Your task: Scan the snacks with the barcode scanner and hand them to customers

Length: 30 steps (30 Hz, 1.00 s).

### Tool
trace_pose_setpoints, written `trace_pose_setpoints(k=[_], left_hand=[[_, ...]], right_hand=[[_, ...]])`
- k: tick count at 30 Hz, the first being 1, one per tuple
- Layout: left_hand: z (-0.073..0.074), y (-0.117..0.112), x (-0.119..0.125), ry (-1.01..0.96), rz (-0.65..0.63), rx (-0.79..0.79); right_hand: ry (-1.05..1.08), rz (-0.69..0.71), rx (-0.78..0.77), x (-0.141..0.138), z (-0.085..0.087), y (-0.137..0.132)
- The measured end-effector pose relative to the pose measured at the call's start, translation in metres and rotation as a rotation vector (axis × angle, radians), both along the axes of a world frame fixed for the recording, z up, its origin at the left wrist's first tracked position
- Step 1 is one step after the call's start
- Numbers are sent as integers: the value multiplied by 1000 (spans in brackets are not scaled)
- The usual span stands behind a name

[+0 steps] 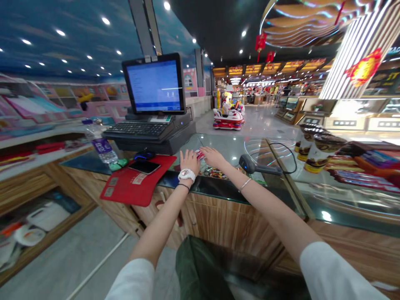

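Note:
Both my arms reach out over a glass counter top (231,150). My left hand (189,161), with a white watch on its wrist, rests on the glass with fingers stretched forward. My right hand (213,157) lies just right of it, fingers curled onto a small red and white packet (200,155) that sits between the two hands. The left fingertips touch the same packet. A thin bracelet circles my right wrist.
A till screen (154,83) and keyboard (137,130) stand at the left, with a phone (144,167) on a red mat (134,183), a mouse (144,156) and a water bottle (101,146). A barcode scanner (254,166) lies right of my hands. Cups (321,152) and snack packs (359,171) sit further right.

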<state>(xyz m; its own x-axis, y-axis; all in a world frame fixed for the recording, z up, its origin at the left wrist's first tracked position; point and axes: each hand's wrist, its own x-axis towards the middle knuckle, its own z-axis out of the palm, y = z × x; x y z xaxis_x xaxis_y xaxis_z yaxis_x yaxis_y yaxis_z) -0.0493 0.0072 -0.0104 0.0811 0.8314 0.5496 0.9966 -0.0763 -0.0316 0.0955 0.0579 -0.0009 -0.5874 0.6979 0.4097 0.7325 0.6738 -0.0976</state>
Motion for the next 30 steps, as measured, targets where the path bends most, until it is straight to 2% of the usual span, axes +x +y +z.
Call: trace_pose_setpoints(k=[6, 13, 20, 30], left_hand=[[-10, -1, -1, -15, 74, -82], [-16, 0, -2, -29, 98, -112], [-15, 2, -4, -4, 71, -85], [-6, -1, -6, -78, 114, -75]], right_hand=[[-28, 0, -77, -17, -14, 13], [-99, 4, -108, -17, -27, 14], [-71, 10, -84, -17, -31, 14], [41, 61, -60, -16, -30, 14]])
